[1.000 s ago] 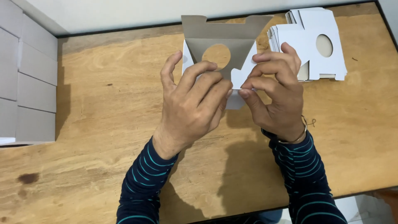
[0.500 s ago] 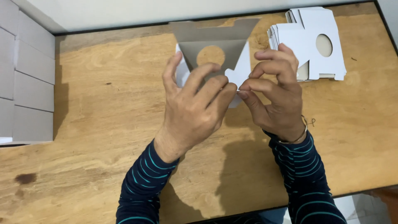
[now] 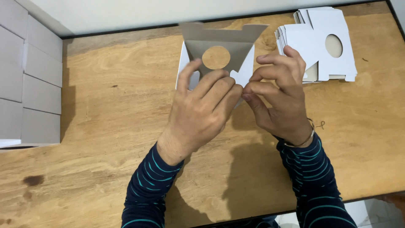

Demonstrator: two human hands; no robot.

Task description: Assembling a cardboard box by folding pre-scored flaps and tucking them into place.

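Both hands, left hand (image 3: 202,112) and right hand (image 3: 280,99), grasping half-folded cardboard box blank (image 3: 219,52), upper centre; blank just above fingers.

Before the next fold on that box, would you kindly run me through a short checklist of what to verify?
1. Both hands on the white cardboard box blank with the round cut-out: ok; left hand and right hand grip it from either side.
2. Flap with the cut-out raised, grey inner side showing: ok.
3. Lower tabs seated: cannot tell, the fingers hide them.
4. Stack of flat white blanks within reach of the right hand: ok.
5. Finished white boxes stacked apart at the left edge: ok.
6. Bare wooden table beneath the hands: ok.
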